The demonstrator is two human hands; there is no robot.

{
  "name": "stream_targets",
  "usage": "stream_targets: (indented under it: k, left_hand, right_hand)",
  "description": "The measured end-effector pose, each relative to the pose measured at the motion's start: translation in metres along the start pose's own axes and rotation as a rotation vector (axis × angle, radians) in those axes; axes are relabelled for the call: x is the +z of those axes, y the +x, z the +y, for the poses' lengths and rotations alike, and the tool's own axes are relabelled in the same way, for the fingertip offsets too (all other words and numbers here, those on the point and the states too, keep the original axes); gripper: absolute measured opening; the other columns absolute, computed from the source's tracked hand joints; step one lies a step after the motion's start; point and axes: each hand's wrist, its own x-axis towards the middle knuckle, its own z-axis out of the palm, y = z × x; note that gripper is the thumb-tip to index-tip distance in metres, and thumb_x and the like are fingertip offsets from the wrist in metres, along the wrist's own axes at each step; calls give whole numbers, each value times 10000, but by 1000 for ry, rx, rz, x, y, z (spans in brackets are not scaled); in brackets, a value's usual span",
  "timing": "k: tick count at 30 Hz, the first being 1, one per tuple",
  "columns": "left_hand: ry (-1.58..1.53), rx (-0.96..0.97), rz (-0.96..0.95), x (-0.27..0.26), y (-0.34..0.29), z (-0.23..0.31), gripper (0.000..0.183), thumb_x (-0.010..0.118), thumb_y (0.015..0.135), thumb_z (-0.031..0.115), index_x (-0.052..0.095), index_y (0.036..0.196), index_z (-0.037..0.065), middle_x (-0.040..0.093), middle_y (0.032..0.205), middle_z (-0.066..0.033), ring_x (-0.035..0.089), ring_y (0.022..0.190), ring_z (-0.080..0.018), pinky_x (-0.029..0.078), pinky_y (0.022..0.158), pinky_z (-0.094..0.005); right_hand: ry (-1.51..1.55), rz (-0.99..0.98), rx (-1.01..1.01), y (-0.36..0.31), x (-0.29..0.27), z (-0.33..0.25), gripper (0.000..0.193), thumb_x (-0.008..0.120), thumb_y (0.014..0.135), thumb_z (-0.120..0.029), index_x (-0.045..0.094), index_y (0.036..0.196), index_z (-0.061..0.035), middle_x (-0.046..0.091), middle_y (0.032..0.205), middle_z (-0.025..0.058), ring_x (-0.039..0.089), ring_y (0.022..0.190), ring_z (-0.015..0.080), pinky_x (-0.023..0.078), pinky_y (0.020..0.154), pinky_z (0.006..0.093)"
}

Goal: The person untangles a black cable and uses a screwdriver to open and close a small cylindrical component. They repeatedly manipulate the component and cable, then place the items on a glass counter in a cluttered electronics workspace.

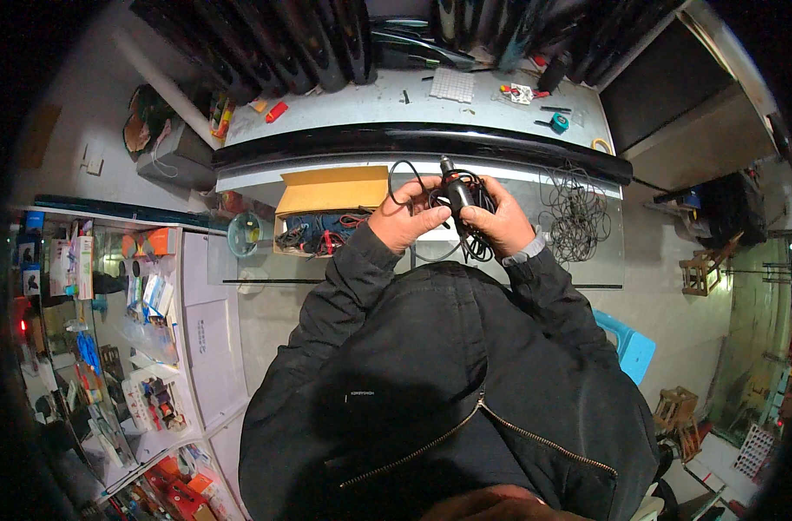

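In front of my chest, above a glass-topped counter, I hold a small black electric drill (455, 193) with a metal chuck and a reddish band, its tip pointing away from me. A coiled black cord (481, 247) is bunched around and beneath it. My right hand (509, 224) is closed around the drill and bunched cord, with the thumb pressed on top. My left hand (406, 219) is closed on the cord at the drill's left side, and a loop of it rises over the fingers. The fingertips under the bundle are hidden.
An open cardboard box (331, 193) of cables and leads stands left of my hands. To the right lies tangled thin black wire (576, 215). A long black roll (413, 143) lies across the far side. A blue stool (628, 346) is at my right, stocked shelves (157, 321) at left.
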Motion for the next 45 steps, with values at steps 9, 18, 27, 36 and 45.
stream_targets:
  k: [9, 18, 27, 36, 45]
  left_hand:
    - [73, 40, 36, 20, -20, 34, 524, 798, 956, 120, 558, 1410, 18, 646, 1278, -65, 616, 1140, -145, 508, 983, -321]
    - [-14, 105, 2, 25, -31, 39, 543, 781, 969, 72, 522, 1443, 23, 619, 1354, -102, 610, 1250, -203, 490, 1103, -386]
    - [-27, 160, -2, 26, -32, 44, 539, 754, 971, 21, 526, 1459, 46, 641, 1339, -73, 618, 1251, -199, 505, 1085, -377]
    - [83, 55, 83, 20, -27, 41, 492, 733, 982, -16, 553, 1433, 59, 646, 1324, -63, 621, 1252, -184, 528, 1062, -343]
    - [2, 37, 100, 20, -18, 31, 503, 778, 967, 29, 559, 1419, 34, 682, 1276, -76, 656, 1201, -169, 546, 1029, -316]
  right_hand:
    - [-37, -53, -162, -19, 13, -15, 744, 904, 799, -248, 540, 1414, -42, 611, 1293, 62, 610, 1163, 164, 497, 1017, 324]
    - [-181, -106, -251, -29, 19, -28, 746, 890, 773, -93, 530, 1426, -67, 586, 1319, 65, 584, 1224, 184, 461, 1076, 324]
    - [-470, -85, -587, -23, 25, -39, 631, 872, 775, -63, 582, 1333, -22, 640, 1236, 157, 656, 1142, 292, 508, 1007, 375]
    - [-782, -47, -757, -21, 27, -67, 620, 874, 735, -58, 604, 1292, -34, 682, 1177, 191, 677, 1082, 410, 548, 918, 447]
    - [-1036, -1, -833, -23, 28, -84, 709, 875, 665, -67, 580, 1309, -50, 635, 1201, 165, 648, 1094, 398, 519, 925, 478]
